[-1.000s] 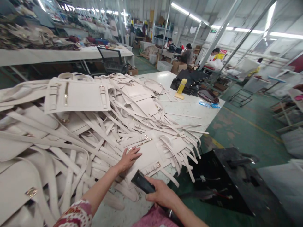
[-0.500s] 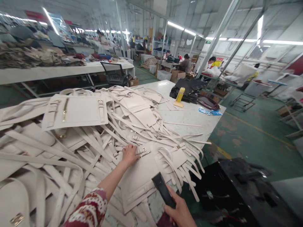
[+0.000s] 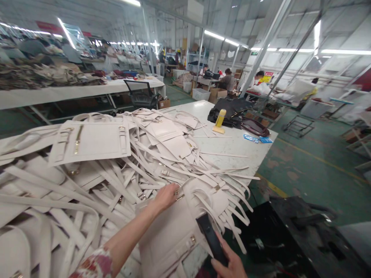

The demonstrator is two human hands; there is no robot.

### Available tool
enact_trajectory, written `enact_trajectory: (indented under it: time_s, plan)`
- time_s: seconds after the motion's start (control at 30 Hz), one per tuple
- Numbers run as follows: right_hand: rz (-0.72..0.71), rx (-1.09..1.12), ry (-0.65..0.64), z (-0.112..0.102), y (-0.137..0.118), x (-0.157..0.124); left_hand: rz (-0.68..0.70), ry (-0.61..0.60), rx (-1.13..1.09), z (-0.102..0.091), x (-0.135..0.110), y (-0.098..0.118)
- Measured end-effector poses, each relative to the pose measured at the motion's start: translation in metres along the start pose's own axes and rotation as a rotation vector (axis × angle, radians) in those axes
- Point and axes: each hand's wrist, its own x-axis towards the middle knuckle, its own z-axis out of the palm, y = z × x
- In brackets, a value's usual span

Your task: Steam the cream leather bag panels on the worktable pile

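My left hand (image 3: 167, 197) is closed at the upper edge of a cream bag panel (image 3: 162, 226), beside its gold zip and a small buckle; the fingertips are partly hidden. Wrapped round a long black handheld tool (image 3: 213, 239) is my right hand (image 3: 230, 262), just right of that panel. I cannot make out the tool's exact kind; its blunt end points up and left. A second gold buckle (image 3: 193, 240) shows low on the panel. Cream straps (image 3: 236, 216) fan out past the tool toward the table's right edge.
A large heap of cream bag pieces (image 3: 95, 143) covers the table's left side. On the white tabletop (image 3: 226, 152) stand a yellow tool (image 3: 220, 120) and folded black pieces (image 3: 228, 110). Black equipment (image 3: 301, 239) stands at lower right. A chair (image 3: 142, 94) and several people are farther back.
My left hand has moved right along the panel's upper edge. The panel has shifted and tilted, bringing its lower buckle into sight. My right hand and the black tool have moved slightly right.
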Motion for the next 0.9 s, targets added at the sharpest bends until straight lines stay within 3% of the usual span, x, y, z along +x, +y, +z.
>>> enact_trajectory:
  time_s: [0.1,0.2,0.27,0.37,0.47,0.53,0.73,0.9]
  plan:
    - [0.075,0.114,0.04,-0.014,-0.002,-0.014,-0.018,0.085,0.104,-0.037,-0.031,-0.001]
    - [0.14,0.172,0.132,-0.026,-0.01,-0.026,0.015,0.053,0.203,-0.046,-0.077,0.007]
    - [0.162,0.162,0.19,-0.032,-0.018,-0.033,0.113,-0.063,0.18,-0.026,-0.11,0.022]
    - [0.141,0.077,0.217,-0.04,-0.032,-0.043,0.188,-0.21,0.073,0.024,-0.144,0.048]
    - [0.125,0.022,0.173,-0.041,-0.04,-0.051,0.153,-0.256,-0.027,0.071,-0.153,0.059]
    - [0.152,0.026,0.152,-0.037,-0.038,-0.058,0.115,-0.249,-0.044,0.092,-0.15,0.057]
    - [0.332,0.023,0.149,-0.034,-0.001,-0.083,0.172,-0.167,0.016,0.108,-0.14,0.041]
    - [0.196,-0.071,0.01,-0.039,0.015,-0.1,0.172,-0.167,0.016,0.11,-0.142,0.043]
